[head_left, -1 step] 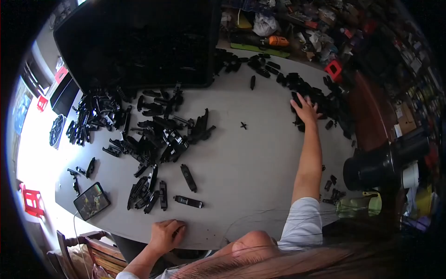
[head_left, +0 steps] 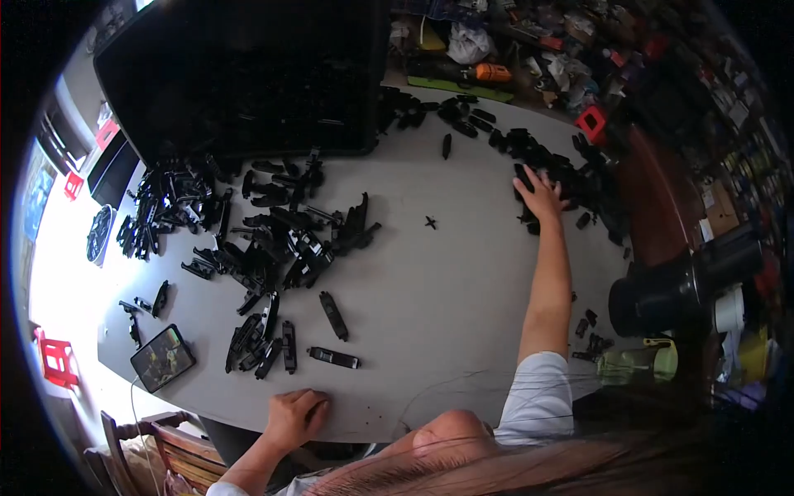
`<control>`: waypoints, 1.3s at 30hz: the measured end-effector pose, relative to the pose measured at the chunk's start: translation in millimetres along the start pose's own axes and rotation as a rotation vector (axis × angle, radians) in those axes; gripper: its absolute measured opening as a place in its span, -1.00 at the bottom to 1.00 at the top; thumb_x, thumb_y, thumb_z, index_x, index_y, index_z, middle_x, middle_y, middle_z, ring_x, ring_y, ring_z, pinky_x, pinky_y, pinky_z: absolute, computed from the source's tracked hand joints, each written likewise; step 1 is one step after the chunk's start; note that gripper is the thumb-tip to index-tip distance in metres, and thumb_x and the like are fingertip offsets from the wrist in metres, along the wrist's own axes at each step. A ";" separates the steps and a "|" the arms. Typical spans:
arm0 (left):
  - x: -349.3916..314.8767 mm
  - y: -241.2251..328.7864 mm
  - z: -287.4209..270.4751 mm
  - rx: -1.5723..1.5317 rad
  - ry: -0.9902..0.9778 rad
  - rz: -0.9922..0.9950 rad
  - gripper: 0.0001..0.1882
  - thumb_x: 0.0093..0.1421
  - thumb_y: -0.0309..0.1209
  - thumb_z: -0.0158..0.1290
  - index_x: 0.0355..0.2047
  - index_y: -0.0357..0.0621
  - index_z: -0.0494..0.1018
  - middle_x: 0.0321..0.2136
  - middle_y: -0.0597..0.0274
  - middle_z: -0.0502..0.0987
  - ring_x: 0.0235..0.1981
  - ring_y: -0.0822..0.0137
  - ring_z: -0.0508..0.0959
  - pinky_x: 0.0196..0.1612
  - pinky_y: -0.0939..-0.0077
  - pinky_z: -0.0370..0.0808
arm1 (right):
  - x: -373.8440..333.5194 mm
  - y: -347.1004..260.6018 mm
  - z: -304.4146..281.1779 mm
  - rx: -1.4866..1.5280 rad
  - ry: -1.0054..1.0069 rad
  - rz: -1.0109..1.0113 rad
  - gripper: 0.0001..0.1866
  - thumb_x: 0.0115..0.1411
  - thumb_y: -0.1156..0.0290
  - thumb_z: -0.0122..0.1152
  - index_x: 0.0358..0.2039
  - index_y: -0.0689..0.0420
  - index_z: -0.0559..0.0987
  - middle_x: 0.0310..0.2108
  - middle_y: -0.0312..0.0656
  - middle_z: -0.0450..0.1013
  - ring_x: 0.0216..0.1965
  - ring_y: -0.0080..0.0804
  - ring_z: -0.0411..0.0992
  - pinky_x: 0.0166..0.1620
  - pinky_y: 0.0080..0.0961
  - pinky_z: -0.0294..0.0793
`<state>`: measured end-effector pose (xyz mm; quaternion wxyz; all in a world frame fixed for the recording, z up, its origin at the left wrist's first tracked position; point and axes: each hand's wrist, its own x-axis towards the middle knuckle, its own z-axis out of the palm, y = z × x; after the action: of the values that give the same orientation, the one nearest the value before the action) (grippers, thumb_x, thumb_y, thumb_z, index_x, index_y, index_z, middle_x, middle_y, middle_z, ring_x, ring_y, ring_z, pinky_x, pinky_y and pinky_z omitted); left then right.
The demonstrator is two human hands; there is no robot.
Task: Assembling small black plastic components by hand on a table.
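Observation:
My right hand reaches to the far right of the grey table, at the edge of a heap of black plastic pieces. Its thumb and forefinger close around an elongated black plastic piece, while the other fingers stay spread over the heap. By the near edge, my left hand rests on the tabletop with curled fingers, and nothing shows in it. Two long black parts lie just beyond it: a clip-like one and a slimmer one.
Piles of black plastic parts cover the table's left side below a large dark screen. A phone on a cable leans at the near left. A small black cross-shaped part lies mid-table. A green transparent cup stands right.
The black piece shows more clearly between my right thumb and forefinger. My left hand stays in place, and the whole view shifts very slightly.

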<state>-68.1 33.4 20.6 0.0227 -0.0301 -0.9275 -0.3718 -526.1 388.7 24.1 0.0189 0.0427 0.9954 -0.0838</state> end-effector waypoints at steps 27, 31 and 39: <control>-54.3 -10.9 -2.2 -0.037 0.128 0.341 -0.89 0.04 -0.52 0.00 -0.37 -0.21 0.41 -0.43 0.06 0.44 -0.42 0.00 0.46 -0.39 0.23 0.40 | -355.9 -189.8 74.1 0.288 0.100 -0.580 -0.64 0.21 0.09 -0.08 0.03 -0.26 0.39 0.14 -0.23 0.19 0.22 -0.01 -0.02 0.13 0.30 -0.16; -48.5 -21.3 -14.8 0.082 0.251 0.289 -0.74 0.00 -0.55 -0.03 -0.24 -0.17 0.39 -0.22 0.08 0.40 -0.24 0.04 0.43 -0.29 0.29 0.42 | -364.4 -174.4 40.5 0.366 0.517 -0.742 -0.72 0.17 0.28 0.01 -0.14 0.09 0.50 -0.05 -0.08 0.36 0.11 -0.02 0.16 0.08 -0.17 0.17; -17.9 -27.0 -15.3 0.565 0.152 0.405 -0.77 -0.03 -0.41 -0.02 -0.30 -0.06 0.46 -0.23 0.25 0.37 -0.18 0.28 0.37 -0.17 0.46 0.34 | -456.2 -119.1 38.5 0.213 0.257 -0.898 -0.71 -0.03 0.57 0.14 -0.22 0.16 0.50 -0.19 -0.13 0.39 -0.13 -0.15 0.35 -0.14 -0.30 0.40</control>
<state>-51.9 2.7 11.9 0.1725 -0.1781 -0.9646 -0.0895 -81.2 227.9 26.3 -0.1470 -0.3798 0.8956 -0.1792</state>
